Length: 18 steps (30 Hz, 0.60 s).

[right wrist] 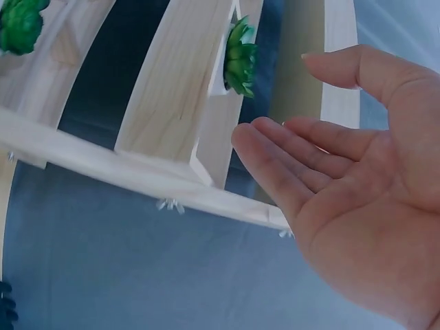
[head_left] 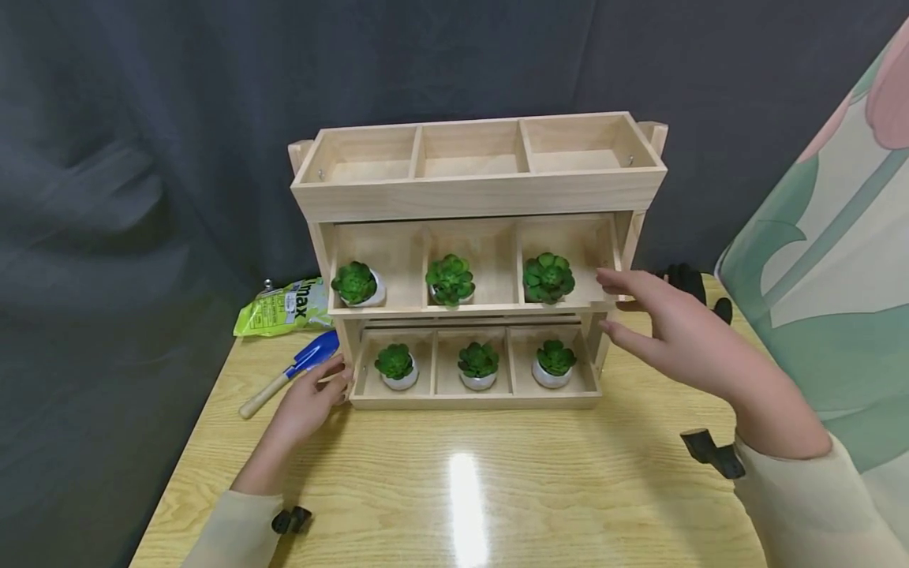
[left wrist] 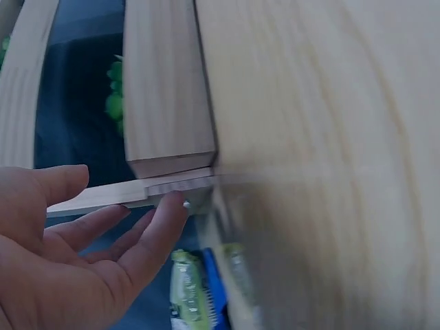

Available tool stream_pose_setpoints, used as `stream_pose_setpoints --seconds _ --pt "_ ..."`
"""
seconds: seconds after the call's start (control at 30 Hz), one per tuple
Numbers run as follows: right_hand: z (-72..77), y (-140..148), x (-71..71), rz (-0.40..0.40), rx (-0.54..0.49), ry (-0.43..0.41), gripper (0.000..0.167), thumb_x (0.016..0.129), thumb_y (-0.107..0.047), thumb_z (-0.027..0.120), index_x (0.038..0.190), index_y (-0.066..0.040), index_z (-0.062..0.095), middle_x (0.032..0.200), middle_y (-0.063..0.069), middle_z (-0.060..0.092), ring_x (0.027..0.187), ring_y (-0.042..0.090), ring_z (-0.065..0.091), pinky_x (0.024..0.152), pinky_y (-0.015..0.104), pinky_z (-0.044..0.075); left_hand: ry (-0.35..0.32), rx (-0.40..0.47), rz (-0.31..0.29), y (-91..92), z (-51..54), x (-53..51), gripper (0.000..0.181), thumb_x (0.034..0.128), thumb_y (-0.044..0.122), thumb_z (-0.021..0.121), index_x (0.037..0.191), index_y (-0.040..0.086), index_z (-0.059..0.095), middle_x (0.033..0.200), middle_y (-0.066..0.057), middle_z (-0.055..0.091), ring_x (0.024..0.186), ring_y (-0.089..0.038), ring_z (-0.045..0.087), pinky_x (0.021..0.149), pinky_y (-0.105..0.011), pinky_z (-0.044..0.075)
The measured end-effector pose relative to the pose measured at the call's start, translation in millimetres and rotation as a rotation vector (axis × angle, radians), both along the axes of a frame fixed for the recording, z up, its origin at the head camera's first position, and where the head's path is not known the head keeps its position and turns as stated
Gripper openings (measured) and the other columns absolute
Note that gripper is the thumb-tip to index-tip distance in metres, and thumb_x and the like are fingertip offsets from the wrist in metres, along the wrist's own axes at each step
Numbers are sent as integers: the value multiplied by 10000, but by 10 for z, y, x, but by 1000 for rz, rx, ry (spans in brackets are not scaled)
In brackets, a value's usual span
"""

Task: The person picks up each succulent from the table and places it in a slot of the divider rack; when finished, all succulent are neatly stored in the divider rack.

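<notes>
A three-tier wooden planter shelf (head_left: 469, 199) stands on the table, each tier split into three compartments. Small green succulents (head_left: 450, 279) in white pots sit in the middle tier, one per compartment. More potted succulents (head_left: 478, 364) fill the bottom tier likewise; the top tier holds nothing. My left hand (head_left: 310, 401) is at the bottom tier's left end, its fingers loosely bent beside the wood in the left wrist view; whether they touch it I cannot tell. By the middle tier's right end is my right hand (head_left: 682, 331), fingers extended, thumb apart, with nothing held.
Left of the shelf lie a blue trowel (head_left: 298, 371) with a wooden handle and a green bag (head_left: 284, 306). Black objects (head_left: 685, 282) lie behind the right hand. A dark curtain (head_left: 454, 63) hangs behind, a patterned cloth (head_left: 838, 260) at right.
</notes>
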State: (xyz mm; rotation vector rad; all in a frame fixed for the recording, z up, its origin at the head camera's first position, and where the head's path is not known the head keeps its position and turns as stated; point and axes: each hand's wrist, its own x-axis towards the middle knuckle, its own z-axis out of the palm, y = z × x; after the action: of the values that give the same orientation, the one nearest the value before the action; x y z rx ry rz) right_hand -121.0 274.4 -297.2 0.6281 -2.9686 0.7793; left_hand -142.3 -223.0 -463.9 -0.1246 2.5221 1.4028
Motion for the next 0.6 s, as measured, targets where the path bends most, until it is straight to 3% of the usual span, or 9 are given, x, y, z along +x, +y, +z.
stream_pose_setpoints --seconds 0.17,0.3,0.5,0.6 --pt "-78 120 186 -10 31 70 592 1052 -222 703 1574 -60 476 1592 192 538 1297 429 665 1048 597 554 56 -98 -17 -10 148 105 680 1116 565 475 1681 202 367 1675 -153 470 1489 -431 525 1138 -582 559" --pt "-146 198 276 -22 56 103 598 1033 -208 730 1564 -76 490 1563 194 565 1249 419 697 1013 576 572 95 -120 -27 -3 266 178 674 1122 550 471 1671 171 382 1693 -146 449 1518 -428 490 1182 -643 499" --pt "-243 304 372 -60 112 74 642 1033 -235 734 1581 -42 460 1564 237 537 1219 465 699 947 608 608 157 -166 -31 33 406 282 669 1119 559 469 1647 150 430 1702 -171 422 1542 -428 452 1218 -637 471" --pt "-309 353 409 -77 140 128 653 1010 -202 757 1563 -1 473 1510 270 564 1166 469 705 894 629 611 221 -236 -33 48 445 344 695 1096 620 468 1639 186 453 1703 -173 416 1542 -457 440 1174 -676 493"
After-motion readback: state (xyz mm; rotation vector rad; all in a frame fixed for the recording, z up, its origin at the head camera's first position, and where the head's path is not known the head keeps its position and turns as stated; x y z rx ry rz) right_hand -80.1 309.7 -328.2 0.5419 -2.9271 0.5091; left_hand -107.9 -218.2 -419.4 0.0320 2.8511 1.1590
